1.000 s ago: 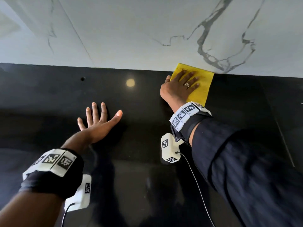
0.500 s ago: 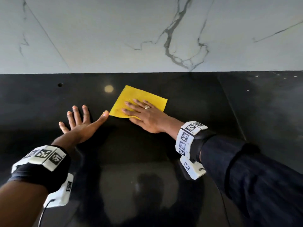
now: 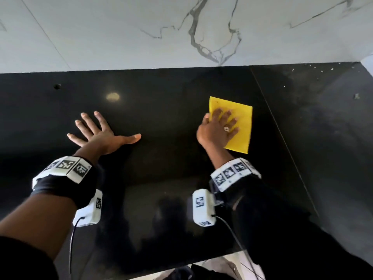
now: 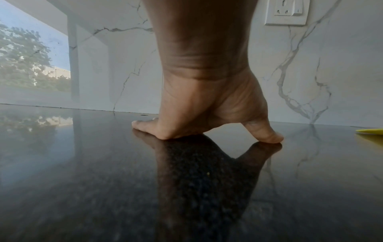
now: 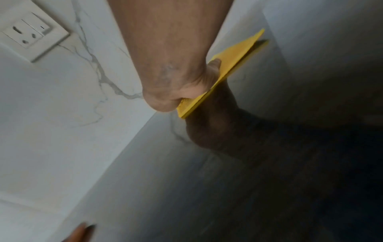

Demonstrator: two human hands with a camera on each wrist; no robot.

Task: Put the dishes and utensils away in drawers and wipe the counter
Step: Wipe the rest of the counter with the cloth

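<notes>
The right hand (image 3: 219,128), fingers flat, has swept the yellow cloth (image 3: 240,122) rightward to centre-right on the counter (image 3: 161,178); left hand (image 3: 101,132) stays spread flat. Wiping continues.

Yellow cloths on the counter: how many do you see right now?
1. The yellow cloth lies flat on the black counter, right of centre, under the right hand. The left hand rests bare on the counter.

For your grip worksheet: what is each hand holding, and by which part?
Nothing is gripped. The right hand presses flat on the yellow cloth, near its left edge; the left hand rests spread on the counter.
</notes>
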